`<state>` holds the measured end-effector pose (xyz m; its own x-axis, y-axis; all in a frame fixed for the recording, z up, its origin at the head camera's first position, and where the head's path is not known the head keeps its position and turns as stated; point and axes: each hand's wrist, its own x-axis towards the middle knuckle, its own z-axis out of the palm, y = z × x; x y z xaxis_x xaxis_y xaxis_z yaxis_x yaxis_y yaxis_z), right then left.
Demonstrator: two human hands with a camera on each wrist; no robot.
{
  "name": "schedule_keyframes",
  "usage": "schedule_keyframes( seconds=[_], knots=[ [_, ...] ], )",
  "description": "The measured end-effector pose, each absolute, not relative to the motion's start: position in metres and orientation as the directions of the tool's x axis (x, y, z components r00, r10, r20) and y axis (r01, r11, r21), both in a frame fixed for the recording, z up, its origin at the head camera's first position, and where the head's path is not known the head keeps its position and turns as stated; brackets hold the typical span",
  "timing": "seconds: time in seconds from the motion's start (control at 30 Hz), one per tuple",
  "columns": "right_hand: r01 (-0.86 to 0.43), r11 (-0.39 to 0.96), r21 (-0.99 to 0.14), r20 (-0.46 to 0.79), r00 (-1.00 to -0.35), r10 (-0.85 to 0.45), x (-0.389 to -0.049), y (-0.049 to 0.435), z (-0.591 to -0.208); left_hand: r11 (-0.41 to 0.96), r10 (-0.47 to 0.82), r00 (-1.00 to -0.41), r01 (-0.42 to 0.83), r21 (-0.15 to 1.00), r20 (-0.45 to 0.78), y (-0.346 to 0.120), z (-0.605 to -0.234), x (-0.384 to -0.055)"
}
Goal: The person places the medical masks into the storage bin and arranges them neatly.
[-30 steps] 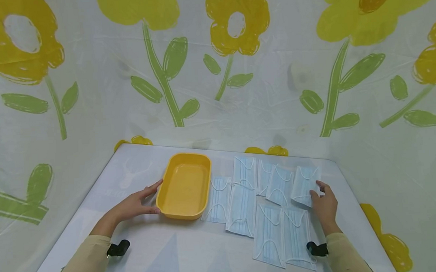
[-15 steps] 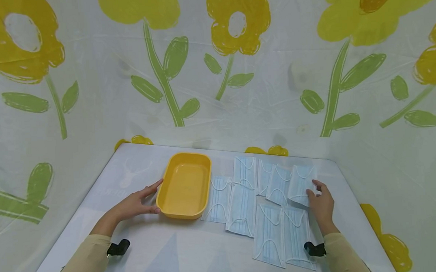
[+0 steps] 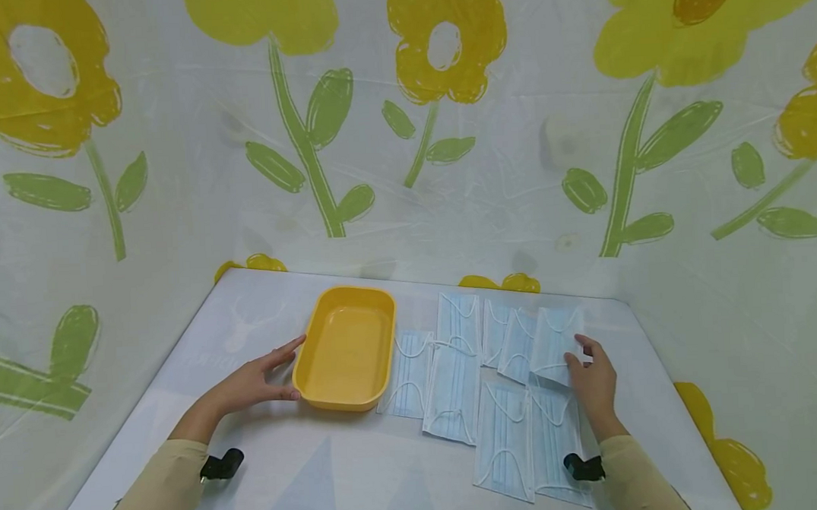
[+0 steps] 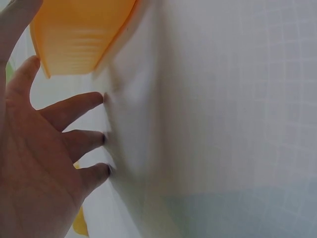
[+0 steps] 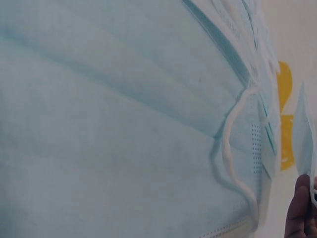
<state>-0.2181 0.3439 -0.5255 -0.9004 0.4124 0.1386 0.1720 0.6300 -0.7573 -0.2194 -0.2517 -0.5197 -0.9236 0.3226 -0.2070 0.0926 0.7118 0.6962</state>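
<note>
My right hand (image 3: 595, 387) pinches a light blue disposable face mask (image 3: 553, 343) by its right edge. That mask overlaps the face mask (image 3: 517, 349) to its left in the head view. In the right wrist view, the fingers (image 5: 297, 206) grip the mask (image 5: 303, 136) at the far right, while another mask's pleats and white ear loop (image 5: 229, 134) fill the foreground. My left hand (image 3: 253, 383) is at the left side of a yellow plastic tray (image 3: 344, 349), thumb and index finger spread along its rim. The left wrist view shows the other fingers (image 4: 74, 110) spread out below the tray.
Several more face masks (image 3: 452, 390) lie between the tray and my right hand, some overlapping. Two masks (image 3: 504, 441) lie nearest the front. The white table (image 3: 288, 473) ends at a fabric backdrop (image 3: 489, 213) printed with flowers. Small black cameras (image 3: 584, 468) sit on both wrists.
My right hand has moved left with the mask, which now covers more of the neighbouring one. The left hand and the tray have stayed where they were.
</note>
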Motion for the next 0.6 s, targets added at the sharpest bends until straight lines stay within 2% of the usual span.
schedule_keyframes(
  seconds=[0.6],
  knots=[
    [0.152,0.610,-0.778,0.120,-0.917,0.381,-0.221,0.322,-0.523,0.678,0.317,-0.928,0.076,0.731,-0.198,-0.251,-0.519,-0.220]
  ],
)
